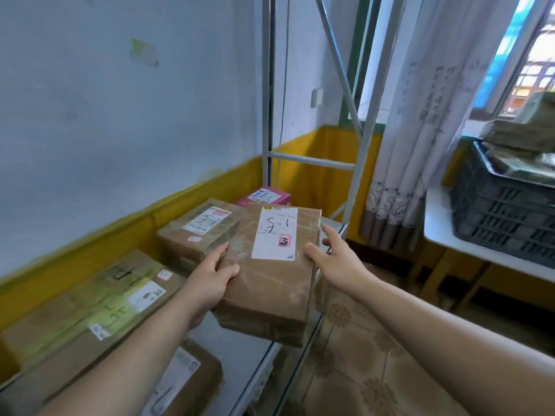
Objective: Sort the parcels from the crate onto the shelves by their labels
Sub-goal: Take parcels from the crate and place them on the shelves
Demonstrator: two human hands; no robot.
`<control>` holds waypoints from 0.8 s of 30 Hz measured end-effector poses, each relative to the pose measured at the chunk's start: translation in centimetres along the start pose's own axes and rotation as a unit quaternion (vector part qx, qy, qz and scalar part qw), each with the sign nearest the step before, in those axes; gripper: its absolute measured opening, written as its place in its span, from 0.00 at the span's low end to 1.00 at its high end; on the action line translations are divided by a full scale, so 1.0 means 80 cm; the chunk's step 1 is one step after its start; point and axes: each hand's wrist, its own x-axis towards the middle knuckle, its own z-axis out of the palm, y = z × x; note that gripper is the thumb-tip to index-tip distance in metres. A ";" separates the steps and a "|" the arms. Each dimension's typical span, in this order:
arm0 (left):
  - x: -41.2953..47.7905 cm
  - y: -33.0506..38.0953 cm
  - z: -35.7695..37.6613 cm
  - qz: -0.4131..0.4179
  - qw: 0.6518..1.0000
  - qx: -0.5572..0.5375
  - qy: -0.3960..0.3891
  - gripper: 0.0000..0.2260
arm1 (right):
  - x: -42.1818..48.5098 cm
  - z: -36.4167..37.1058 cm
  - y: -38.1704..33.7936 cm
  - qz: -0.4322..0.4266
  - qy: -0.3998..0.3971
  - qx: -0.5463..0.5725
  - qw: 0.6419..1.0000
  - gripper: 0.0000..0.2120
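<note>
A brown taped parcel (pixel 271 283) with a white label marked "5-1" sits tilted over the front edge of the metal shelf (pixel 252 352). My left hand (pixel 210 280) grips its left edge, thumb on top. My right hand (pixel 333 259) lies against its right edge with straight fingers and the thumb on top near the label. Behind it on the shelf lies another brown parcel (pixel 201 229) also marked "5-1". The dark plastic crate (pixel 495 211) with more parcels stands on a white table at the right.
A long brown box (pixel 90 307) lies at the left on the shelf, a pink box (pixel 265 197) at the back. Another parcel (pixel 186 382) lies on the shelf below. Shelf uprights (pixel 267 115) rise behind. A curtain (pixel 420 145) hangs by the window. Tiled floor (pixel 375 370) is at the right.
</note>
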 end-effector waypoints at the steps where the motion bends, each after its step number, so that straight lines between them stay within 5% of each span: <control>1: 0.010 -0.004 0.002 -0.013 1.000 0.002 0.000 0.24 | 0.014 0.000 0.007 0.015 -0.006 -0.006 1.000 0.31; 11: 0.046 -0.027 0.014 -0.083 0.990 0.116 0.008 0.24 | 0.151 0.015 0.070 0.017 -0.121 -0.080 0.989 0.38; 16: 0.057 -0.041 0.035 -0.146 0.974 0.175 -0.007 0.25 | 0.197 0.027 0.104 -0.060 -0.246 -0.226 0.941 0.32; 19: 0.058 -0.037 0.052 -0.132 0.969 0.198 0.070 0.22 | 0.209 0.028 0.112 -0.119 -0.290 -0.273 0.910 0.32; 24: 0.030 -0.031 0.106 -0.125 0.862 0.438 0.224 0.20 | 0.225 0.025 0.113 -0.265 -0.331 -0.363 0.830 0.28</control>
